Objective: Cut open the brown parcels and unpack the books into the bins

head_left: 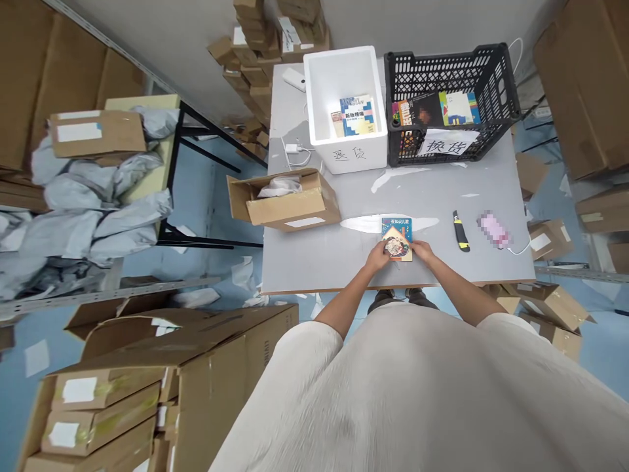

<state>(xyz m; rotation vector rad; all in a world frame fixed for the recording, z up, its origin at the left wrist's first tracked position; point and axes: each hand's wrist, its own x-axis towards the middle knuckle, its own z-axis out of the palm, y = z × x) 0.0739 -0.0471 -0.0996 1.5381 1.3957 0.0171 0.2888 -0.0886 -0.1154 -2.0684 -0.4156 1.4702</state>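
Observation:
A small picture book (398, 229) with a blue and cream cover lies near the front edge of the grey table, between my hands. My left hand (377, 254) is closed on its left edge. At the right edge my right hand (422, 250) holds it with fingers pressed together. To the left is an opened cardboard box (295, 210) with pale wrapping inside. A black and yellow box cutter (460, 231) lies to the right, beside a blurred pink object (494, 229) with a white cable.
At the table's back stand a white foam box (348, 154) and a black plastic crate (455, 149), both holding books. A side table (171, 157) at left carries grey parcels. Large cartons (221, 367) stand at lower left, and more boxes (560, 305) at right.

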